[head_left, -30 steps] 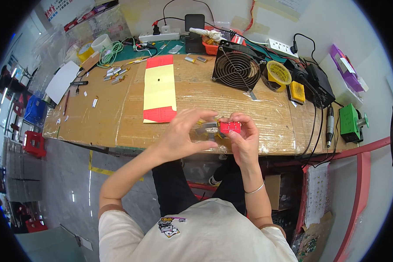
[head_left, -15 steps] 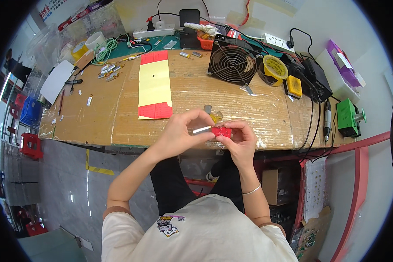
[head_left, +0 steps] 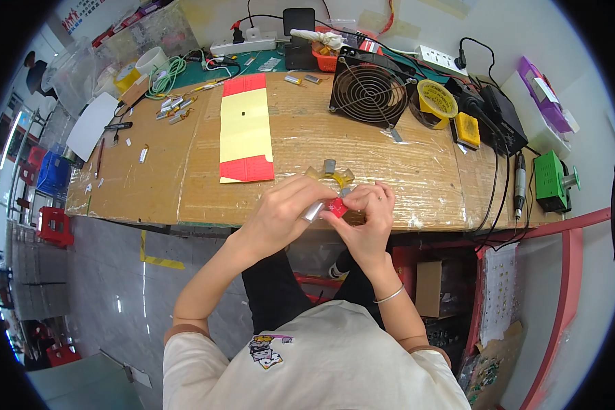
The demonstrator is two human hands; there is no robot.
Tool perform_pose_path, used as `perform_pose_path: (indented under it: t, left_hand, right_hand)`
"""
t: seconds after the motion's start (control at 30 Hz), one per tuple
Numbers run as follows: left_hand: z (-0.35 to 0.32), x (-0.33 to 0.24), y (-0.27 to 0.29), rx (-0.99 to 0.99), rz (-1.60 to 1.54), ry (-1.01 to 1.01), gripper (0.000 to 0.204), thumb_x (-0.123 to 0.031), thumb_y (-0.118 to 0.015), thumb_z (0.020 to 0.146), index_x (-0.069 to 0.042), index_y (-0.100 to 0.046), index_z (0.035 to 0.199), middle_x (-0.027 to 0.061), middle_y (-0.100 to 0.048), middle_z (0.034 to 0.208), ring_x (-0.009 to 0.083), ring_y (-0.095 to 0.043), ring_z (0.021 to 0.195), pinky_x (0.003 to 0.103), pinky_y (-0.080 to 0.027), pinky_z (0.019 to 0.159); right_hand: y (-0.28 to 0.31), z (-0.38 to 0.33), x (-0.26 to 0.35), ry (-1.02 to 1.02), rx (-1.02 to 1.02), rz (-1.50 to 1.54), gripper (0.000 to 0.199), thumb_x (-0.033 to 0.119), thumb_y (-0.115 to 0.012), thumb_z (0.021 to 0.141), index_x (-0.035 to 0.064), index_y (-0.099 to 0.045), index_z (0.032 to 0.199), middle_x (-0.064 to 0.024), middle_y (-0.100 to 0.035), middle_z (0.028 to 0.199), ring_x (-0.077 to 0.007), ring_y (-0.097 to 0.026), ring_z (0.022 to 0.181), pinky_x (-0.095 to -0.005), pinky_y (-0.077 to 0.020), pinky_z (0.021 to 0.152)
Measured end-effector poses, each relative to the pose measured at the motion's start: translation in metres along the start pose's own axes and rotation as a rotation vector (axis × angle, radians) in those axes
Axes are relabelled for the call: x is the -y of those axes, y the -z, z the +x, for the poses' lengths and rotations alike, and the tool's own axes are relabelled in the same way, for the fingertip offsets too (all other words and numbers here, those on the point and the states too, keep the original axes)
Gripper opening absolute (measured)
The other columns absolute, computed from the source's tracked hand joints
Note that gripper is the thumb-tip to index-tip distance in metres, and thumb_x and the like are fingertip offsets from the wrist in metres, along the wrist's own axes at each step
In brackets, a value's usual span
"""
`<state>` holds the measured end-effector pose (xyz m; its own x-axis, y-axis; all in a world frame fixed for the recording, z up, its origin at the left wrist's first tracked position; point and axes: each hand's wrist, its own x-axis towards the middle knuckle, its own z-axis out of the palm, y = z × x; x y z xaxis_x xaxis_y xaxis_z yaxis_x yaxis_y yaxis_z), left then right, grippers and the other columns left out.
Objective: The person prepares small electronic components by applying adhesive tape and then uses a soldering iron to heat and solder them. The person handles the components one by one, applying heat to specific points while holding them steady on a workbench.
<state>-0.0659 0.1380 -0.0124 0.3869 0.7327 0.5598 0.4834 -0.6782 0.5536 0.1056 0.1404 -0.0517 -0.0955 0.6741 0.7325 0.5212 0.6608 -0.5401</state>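
Note:
My left hand pinches a small silver pouch battery near the table's front edge. Facing it, my right hand grips a small red circuit board between thumb and fingers. Battery and board meet or nearly meet between my fingertips; fingers hide whether they are joined. Just beyond my hands lie a grey flat piece and some yellowish tape-like bits. Farther off to the left is a yellow sheet with red panels at both ends, a small dark part resting on it.
Several silver batteries lie at the back left, with one more battery nearer. A black fan, a yellow tape roll, a yellow sponge and a green device occupy the right side. Cables hang over the front edge.
The red board has turned, so less of its face shows. Tilted more steeply now, the silver battery sits lower at the left fingers. My view has shifted slightly.

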Motion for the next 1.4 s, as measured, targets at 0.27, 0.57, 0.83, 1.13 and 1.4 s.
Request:
perform_pose_path:
  t: [0.27, 0.57, 0.83, 1.13, 1.4]
  left_hand:
    - [-0.007, 0.015, -0.005, 0.064, 0.092, -0.062, 0.029, 0.002, -0.068, 0.067, -0.002, -0.065, 0.096, 0.0091, -0.061, 0.087, 0.0259, -0.058, 0.082, 0.035, -0.048, 0.071]
    - [-0.01, 0.014, -0.015, -0.033, 0.105, -0.091, 0.03, 0.004, -0.068, 0.064, -0.003, -0.066, 0.093, 0.0084, -0.061, 0.085, 0.0256, -0.059, 0.079, 0.035, -0.048, 0.07]
    - [-0.001, 0.006, -0.015, 0.056, 0.207, -0.144, 0.032, 0.002, -0.064, 0.062, -0.002, -0.063, 0.094, 0.0079, -0.06, 0.09, 0.025, -0.057, 0.086, 0.036, -0.047, 0.074]
    - [0.001, 0.0, -0.016, 0.047, 0.295, -0.16, 0.029, -0.003, -0.063, 0.065, -0.001, -0.062, 0.094, 0.0077, -0.061, 0.092, 0.023, -0.058, 0.084, 0.034, -0.045, 0.072]
    - [-0.006, -0.002, -0.018, 0.06, 0.362, -0.216, 0.027, -0.007, -0.061, 0.068, -0.001, -0.062, 0.095, 0.0077, -0.063, 0.096, 0.0219, -0.059, 0.086, 0.033, -0.045, 0.074]
  right_hand:
    - [0.004, -0.008, 0.001, 0.024, 0.097, -0.049, 0.033, 0.018, -0.082, 0.059, 0.0102, -0.054, 0.076, -0.0016, -0.055, 0.076, -0.0228, -0.054, 0.083, -0.0455, -0.0333, 0.095]
    - [0.0, -0.02, 0.003, 0.043, 0.023, -0.08, 0.028, 0.014, -0.08, 0.061, 0.011, -0.056, 0.075, -0.0011, -0.057, 0.079, -0.0213, -0.054, 0.086, -0.0474, -0.0307, 0.099]
    - [0.003, -0.021, 0.003, -0.038, -0.012, -0.1, 0.025, 0.013, -0.078, 0.064, 0.0106, -0.055, 0.074, -0.0016, -0.057, 0.076, -0.0212, -0.054, 0.081, -0.0451, -0.0311, 0.098]
    - [0.008, -0.014, 0.003, -0.086, 0.042, -0.065, 0.025, 0.012, -0.077, 0.065, 0.0093, -0.055, 0.074, -0.0024, -0.055, 0.074, -0.0226, -0.054, 0.081, -0.0442, -0.0318, 0.098]
    - [0.014, -0.015, 0.005, -0.085, 0.15, -0.126, 0.024, 0.014, -0.076, 0.067, 0.0093, -0.056, 0.077, -0.0036, -0.055, 0.077, -0.0233, -0.054, 0.084, -0.046, -0.032, 0.099]
